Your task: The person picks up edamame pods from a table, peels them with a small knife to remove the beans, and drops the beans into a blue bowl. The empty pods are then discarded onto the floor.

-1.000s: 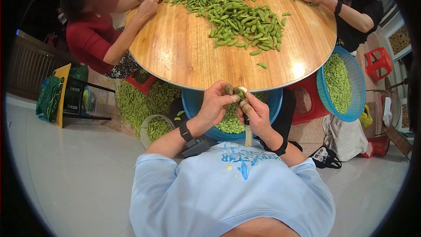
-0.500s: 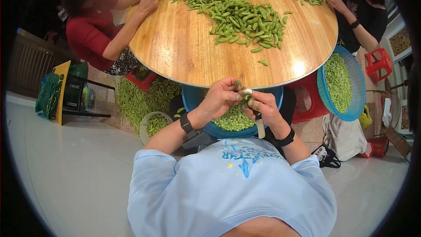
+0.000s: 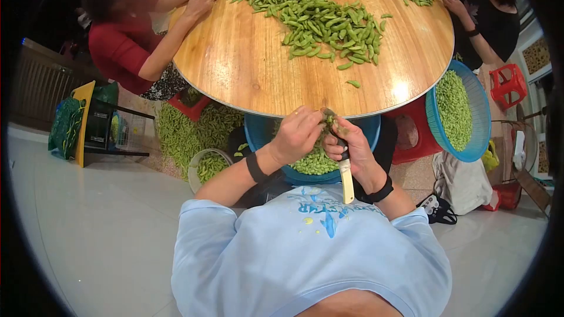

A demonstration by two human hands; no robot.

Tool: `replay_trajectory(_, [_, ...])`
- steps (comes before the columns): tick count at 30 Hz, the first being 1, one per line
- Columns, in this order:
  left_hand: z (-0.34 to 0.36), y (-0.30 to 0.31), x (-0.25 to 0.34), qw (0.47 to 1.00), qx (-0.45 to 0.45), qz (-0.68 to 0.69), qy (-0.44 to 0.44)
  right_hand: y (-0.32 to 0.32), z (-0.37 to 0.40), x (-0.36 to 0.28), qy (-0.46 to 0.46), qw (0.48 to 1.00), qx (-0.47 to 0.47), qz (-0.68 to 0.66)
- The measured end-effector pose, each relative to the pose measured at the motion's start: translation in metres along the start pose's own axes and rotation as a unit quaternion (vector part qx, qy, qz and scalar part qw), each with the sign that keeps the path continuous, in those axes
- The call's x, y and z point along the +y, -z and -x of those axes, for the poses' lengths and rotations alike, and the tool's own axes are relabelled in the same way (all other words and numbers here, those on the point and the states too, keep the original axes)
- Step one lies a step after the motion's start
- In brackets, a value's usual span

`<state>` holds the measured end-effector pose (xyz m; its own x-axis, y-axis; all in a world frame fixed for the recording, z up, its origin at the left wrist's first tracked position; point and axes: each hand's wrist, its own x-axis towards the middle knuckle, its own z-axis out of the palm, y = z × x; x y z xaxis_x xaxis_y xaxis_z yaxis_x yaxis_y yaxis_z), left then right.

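My left hand (image 3: 297,135) is closed in a pinch above the blue basket, its fingertips meeting those of my right hand. Between the two hands is a green soybean pod (image 3: 329,120), mostly covered by fingers. My right hand (image 3: 355,144) is wrapped round a small knife-like tool (image 3: 346,182) with a dark upper part and a flat cream end pointing down toward my shirt; its working end is hidden. Just below my hands, shelled green beans (image 3: 314,161) fill part of the blue basket (image 3: 251,132). Unshelled soybean pods (image 3: 329,26) are heaped on the round wooden table (image 3: 235,64).
A person in a red top (image 3: 120,47) works at the left edge, another in black (image 3: 490,20) at the right. A second blue basket (image 3: 479,135) of beans stands right, near red stools (image 3: 508,85). Pods cover the floor at left beside a white bucket (image 3: 194,179).
My left hand has turned its back upward and shifted slightly. My right hand has rotated, so the tool's cream end shows lower and more fully. The person at right has moved their hands.
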<state>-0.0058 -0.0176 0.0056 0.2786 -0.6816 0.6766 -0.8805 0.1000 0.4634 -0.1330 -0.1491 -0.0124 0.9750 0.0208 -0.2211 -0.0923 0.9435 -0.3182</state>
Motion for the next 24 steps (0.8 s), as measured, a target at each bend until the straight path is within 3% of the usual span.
replay_trajectory(1, [0.001,0.000,0.000,1.000,0.000,0.000,-0.001,-0.009,0.002,0.001,0.006,1.000,0.015,0.011])
replay_trajectory(3, [0.004,0.000,0.002,0.994,0.003,0.070,0.081,-0.016,0.001,0.005,0.011,0.999,0.029,0.021])
replay_trajectory(7, [0.002,-0.003,0.003,0.985,0.033,0.124,0.111,-0.018,-0.001,0.015,0.115,0.983,0.042,0.133])
replay_trajectory(9, [0.000,-0.001,0.010,0.926,0.024,0.273,0.259,-0.017,-0.002,0.016,0.150,0.973,0.044,0.167])
replay_trajectory(10, [0.001,-0.002,0.010,0.926,0.025,0.273,0.259,-0.016,-0.003,0.016,0.160,0.969,0.042,0.182])
replay_trajectory(12, [0.002,-0.005,0.009,0.814,0.047,0.424,0.394,-0.015,-0.003,0.016,0.171,0.964,0.041,0.198])
replay_trajectory(15, [-0.001,-0.002,0.012,0.813,0.021,0.418,0.405,-0.014,-0.004,0.016,0.184,0.952,0.058,0.237])
replay_trajectory(17, [0.000,-0.002,0.009,0.807,0.015,0.420,0.415,-0.008,-0.004,0.015,0.245,0.884,0.113,0.381])
replay_trajectory(18, [-0.001,-0.003,0.008,0.802,0.008,0.422,0.422,-0.007,-0.006,0.014,0.246,0.884,0.113,0.382])
replay_trajectory(20, [-0.001,-0.002,0.009,0.808,-0.006,0.404,0.428,-0.004,-0.009,0.013,0.382,0.728,0.152,0.548])
replay_trajectory(21, [-0.001,-0.001,0.009,0.814,-0.019,0.385,0.435,-0.005,-0.011,0.010,0.382,0.728,0.152,0.549])
replay_trajectory(23, [0.001,-0.003,0.010,0.809,-0.018,0.391,0.439,-0.005,-0.013,0.004,0.477,0.537,0.099,0.689])
replay_trajectory(24, [0.002,-0.004,0.011,0.805,-0.018,0.395,0.441,-0.004,-0.012,0.005,0.476,0.537,0.099,0.689])
